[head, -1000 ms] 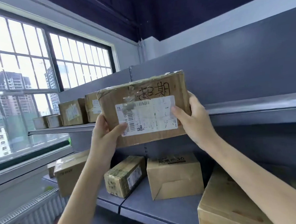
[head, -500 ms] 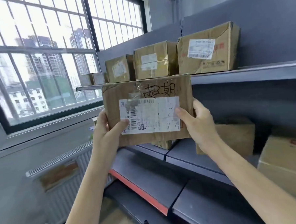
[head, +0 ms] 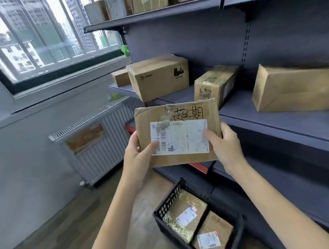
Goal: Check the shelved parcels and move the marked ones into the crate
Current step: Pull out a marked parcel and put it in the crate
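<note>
Grey metal shelving [head: 274, 122] stood along the right of the room, beside a barred window [head: 41, 35] with a white radiator [head: 96, 145] beneath it; the floor [head: 60, 225] was of brownish boards. On the middle shelf rested a brown box printed "PICO" [head: 157, 77], a smaller taped box [head: 213, 83] to its right, and a plain box [head: 293, 91] farther right, each apart from the next. A black perforated crate [head: 169, 200] sat on the floor at the foot of the shelving and contained two labelled parcels [head: 187, 212] lying side by side.

The marked parcel [head: 180, 159], a flat cardboard box bearing handwritten characters above a white shipping label [head: 179, 137], was held in the air in front of the shelving, above and to the left of the crate. The left hand [head: 136, 154] clasped its left edge, thumb laid over the label's corner; the right hand [head: 226, 149] clasped its right edge likewise, thumb on the label. Both hands were closed firmly on the parcel.
</note>
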Available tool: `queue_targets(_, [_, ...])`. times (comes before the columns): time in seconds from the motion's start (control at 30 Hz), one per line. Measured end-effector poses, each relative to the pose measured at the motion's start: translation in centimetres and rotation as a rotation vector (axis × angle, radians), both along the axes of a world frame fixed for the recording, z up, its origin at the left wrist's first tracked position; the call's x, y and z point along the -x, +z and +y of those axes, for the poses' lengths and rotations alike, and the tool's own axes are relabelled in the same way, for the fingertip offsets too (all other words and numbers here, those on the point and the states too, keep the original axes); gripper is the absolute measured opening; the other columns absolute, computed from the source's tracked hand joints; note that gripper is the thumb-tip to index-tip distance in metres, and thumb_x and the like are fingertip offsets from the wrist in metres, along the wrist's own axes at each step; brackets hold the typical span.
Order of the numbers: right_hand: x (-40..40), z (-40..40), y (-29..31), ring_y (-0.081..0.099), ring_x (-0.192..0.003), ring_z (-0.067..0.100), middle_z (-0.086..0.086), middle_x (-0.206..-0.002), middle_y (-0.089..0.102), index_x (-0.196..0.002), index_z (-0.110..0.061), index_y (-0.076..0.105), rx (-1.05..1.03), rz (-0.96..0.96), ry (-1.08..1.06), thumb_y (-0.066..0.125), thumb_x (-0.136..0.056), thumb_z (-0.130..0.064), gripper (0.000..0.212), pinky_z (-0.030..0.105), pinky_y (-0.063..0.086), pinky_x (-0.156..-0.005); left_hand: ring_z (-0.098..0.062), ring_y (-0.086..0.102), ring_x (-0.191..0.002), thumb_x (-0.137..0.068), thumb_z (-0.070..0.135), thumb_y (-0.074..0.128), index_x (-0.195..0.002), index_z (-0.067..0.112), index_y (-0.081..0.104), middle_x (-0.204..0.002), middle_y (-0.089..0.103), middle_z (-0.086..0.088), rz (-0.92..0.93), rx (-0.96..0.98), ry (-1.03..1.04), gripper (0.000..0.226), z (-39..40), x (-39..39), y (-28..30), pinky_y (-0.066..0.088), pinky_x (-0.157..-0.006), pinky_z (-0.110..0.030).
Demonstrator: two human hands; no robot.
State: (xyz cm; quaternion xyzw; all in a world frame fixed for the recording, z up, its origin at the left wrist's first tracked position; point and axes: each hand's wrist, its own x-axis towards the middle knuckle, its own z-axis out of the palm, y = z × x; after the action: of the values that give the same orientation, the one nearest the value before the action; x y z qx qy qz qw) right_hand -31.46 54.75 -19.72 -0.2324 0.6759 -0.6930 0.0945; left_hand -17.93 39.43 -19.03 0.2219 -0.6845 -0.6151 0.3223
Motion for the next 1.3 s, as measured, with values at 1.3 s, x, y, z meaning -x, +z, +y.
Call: queue_targets(1.3, [1.2,-15.4,-27.4,0.060,-0.068,0.000,-0.017,-0.076,0.067,-0.088,-0.031,0.058,-0.300,-0.613,-0.825,0.057,-0.083,-0.014,0.018,0.024,0.047,-0.062,-0.017,0.063,-0.097,-0.080,0.026,0.068,-0.111,0.046,0.034,-0.109,0.060,0.009,-0.713,-0.071,-0.702,0.050,-18.9,16.4,-27.8,0.055,-0.080,-0.045])
